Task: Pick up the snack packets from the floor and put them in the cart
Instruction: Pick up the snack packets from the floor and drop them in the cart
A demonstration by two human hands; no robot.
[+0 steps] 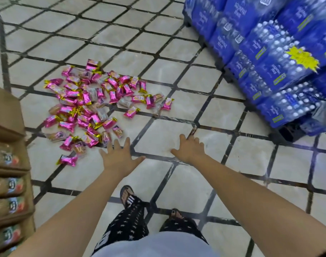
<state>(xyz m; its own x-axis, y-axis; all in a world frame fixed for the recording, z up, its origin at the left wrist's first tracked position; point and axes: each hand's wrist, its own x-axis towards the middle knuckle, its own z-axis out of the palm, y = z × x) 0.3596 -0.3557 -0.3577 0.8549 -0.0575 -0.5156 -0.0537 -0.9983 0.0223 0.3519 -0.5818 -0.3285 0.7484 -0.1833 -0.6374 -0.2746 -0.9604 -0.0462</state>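
Several pink and gold snack packets [95, 106] lie scattered in a loose heap on the tiled floor, left of centre. My left hand [119, 157] is stretched out with fingers spread, just below the right edge of the heap, holding nothing. My right hand [190, 149] reaches forward over bare tiles to the right of the heap, fingers apart and empty. No cart is in view.
Stacked blue packs of water bottles [269, 52] fill the upper right on a dark pallet. A brown cardboard display with packaged goods [8, 182] stands along the left edge. My feet in sandals [128, 194] stand on the tiles below the hands.
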